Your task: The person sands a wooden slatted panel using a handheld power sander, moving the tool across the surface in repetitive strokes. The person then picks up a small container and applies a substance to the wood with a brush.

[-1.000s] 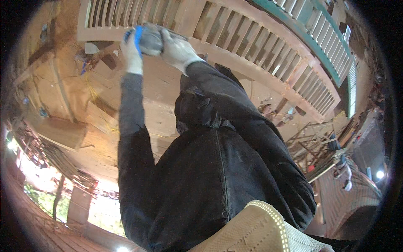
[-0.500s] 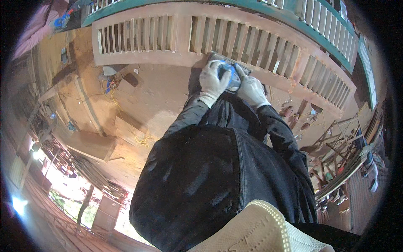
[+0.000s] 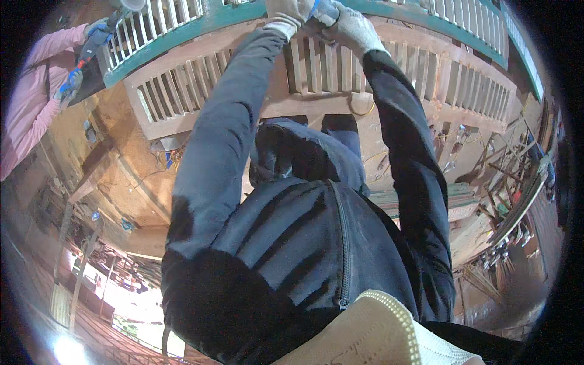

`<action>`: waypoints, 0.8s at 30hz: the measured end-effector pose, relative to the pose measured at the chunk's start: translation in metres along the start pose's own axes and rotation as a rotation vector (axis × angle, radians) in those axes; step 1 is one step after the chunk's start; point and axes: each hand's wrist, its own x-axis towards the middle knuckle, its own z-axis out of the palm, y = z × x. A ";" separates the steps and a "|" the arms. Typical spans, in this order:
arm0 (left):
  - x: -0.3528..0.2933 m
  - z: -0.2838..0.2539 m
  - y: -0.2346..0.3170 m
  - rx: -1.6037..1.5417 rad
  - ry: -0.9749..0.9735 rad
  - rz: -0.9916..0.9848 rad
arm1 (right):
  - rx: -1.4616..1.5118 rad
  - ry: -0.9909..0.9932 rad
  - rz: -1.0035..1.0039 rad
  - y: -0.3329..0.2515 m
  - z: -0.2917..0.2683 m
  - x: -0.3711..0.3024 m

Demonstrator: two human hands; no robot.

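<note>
Arms outstretched; grey-and-blue handheld tool gripped by curled, white-gloved left hand and right hand, shifted outward across brown slatted wooden panel below.

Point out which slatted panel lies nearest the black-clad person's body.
The pinkish-brown wooden slatted panel; it lies closest in, unlike the green-framed slatted panels beyond it.

I see room over the right end of the brown slatted panel; the left forearm crosses its left half, a co-worker's tool the green frame at left.
</note>
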 end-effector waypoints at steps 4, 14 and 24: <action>-0.030 -0.001 0.011 0.033 -0.069 -0.012 | 0.085 -0.017 0.147 -0.009 0.023 -0.046; -0.222 -0.040 0.085 -0.163 -0.366 -0.128 | 0.263 -0.297 0.335 -0.018 0.069 -0.245; -0.237 -0.028 0.125 -0.123 -0.463 -0.088 | 0.843 -0.113 0.545 0.016 0.069 -0.270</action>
